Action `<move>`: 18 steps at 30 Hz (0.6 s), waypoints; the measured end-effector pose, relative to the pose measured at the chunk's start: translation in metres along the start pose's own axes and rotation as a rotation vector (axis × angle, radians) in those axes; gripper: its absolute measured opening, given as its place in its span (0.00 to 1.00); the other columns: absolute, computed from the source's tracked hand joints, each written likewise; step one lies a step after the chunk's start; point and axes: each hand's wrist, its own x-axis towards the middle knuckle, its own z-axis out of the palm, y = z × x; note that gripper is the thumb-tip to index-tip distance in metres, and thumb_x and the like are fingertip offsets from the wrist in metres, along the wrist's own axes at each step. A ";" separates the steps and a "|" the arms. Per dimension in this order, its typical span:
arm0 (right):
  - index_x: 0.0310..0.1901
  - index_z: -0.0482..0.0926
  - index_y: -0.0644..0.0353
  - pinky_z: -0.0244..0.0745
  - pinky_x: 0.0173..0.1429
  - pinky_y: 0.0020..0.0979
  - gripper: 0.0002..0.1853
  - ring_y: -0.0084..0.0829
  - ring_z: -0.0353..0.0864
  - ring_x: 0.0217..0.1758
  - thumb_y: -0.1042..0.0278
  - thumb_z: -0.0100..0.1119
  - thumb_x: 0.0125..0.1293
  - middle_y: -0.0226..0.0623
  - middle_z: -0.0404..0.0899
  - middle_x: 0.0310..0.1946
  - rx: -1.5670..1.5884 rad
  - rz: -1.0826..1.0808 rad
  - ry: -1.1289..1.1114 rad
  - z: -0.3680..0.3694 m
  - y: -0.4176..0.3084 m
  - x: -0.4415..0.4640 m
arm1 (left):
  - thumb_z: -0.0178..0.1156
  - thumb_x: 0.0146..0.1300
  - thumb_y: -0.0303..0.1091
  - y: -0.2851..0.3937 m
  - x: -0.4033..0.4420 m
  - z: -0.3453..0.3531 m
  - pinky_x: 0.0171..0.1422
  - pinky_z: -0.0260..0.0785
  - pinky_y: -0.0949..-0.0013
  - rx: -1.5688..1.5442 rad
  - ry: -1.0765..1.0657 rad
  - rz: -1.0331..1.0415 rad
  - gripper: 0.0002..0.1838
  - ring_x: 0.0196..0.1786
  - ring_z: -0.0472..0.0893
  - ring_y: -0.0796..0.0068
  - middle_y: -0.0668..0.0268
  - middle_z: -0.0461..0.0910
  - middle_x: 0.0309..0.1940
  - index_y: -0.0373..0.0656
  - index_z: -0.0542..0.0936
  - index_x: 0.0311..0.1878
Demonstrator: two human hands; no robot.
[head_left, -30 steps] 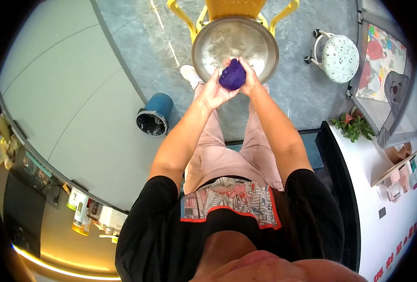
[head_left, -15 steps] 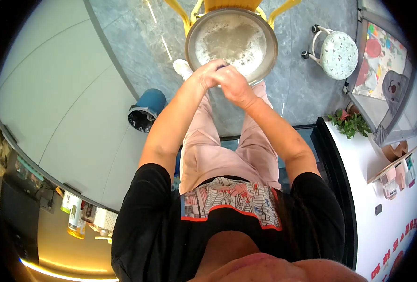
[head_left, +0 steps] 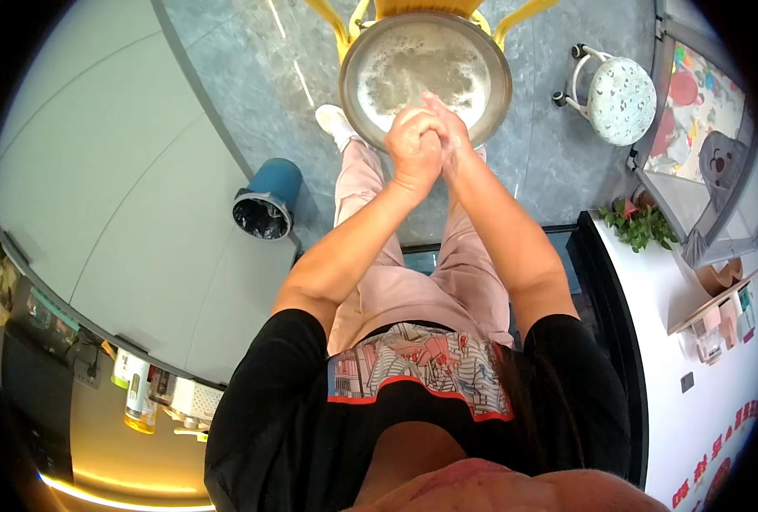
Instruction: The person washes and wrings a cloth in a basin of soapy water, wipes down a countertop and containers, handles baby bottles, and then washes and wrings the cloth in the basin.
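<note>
Over the near rim of the basin (head_left: 351, 90) in the head view, curls left hand (head_left: 415, 141) against half-extended right hand (head_left: 454, 135). Unlike a second ago, hides purple lump from sight; cannot tell its place or any hold on it.

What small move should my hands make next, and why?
Perhaps move your left hand and right hand slightly forward, toward the middle of the basin: they're pressed together by its near edge in this view, so drips might otherwise miss the foamy water.
</note>
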 end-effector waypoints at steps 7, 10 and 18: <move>0.37 0.72 0.51 0.63 0.25 0.23 0.07 0.20 0.67 0.20 0.62 0.50 0.73 0.23 0.68 0.18 -0.112 0.670 -0.325 -0.001 -0.017 -0.007 | 0.58 0.34 0.21 0.019 -0.009 -0.012 0.40 0.70 0.66 0.090 -0.219 0.460 0.09 0.30 0.77 0.69 0.69 0.75 0.21 0.47 0.70 0.15; 0.38 0.72 0.53 0.58 0.22 0.22 0.05 0.19 0.63 0.18 0.64 0.51 0.72 0.21 0.64 0.17 -0.326 0.730 -0.223 0.023 -0.028 -0.026 | 0.59 0.33 0.29 0.014 -0.018 -0.010 0.37 0.68 0.65 0.104 -0.276 0.690 0.07 0.30 0.76 0.71 0.71 0.74 0.21 0.49 0.70 0.16; 0.40 0.76 0.59 0.54 0.22 0.23 0.05 0.18 0.59 0.18 0.72 0.52 0.64 0.24 0.62 0.16 -0.899 0.797 -0.347 0.024 -0.037 -0.013 | 0.57 0.33 0.38 -0.004 -0.019 -0.005 0.36 0.67 0.66 0.059 -0.598 1.075 0.08 0.30 0.73 0.70 0.73 0.71 0.25 0.50 0.71 0.19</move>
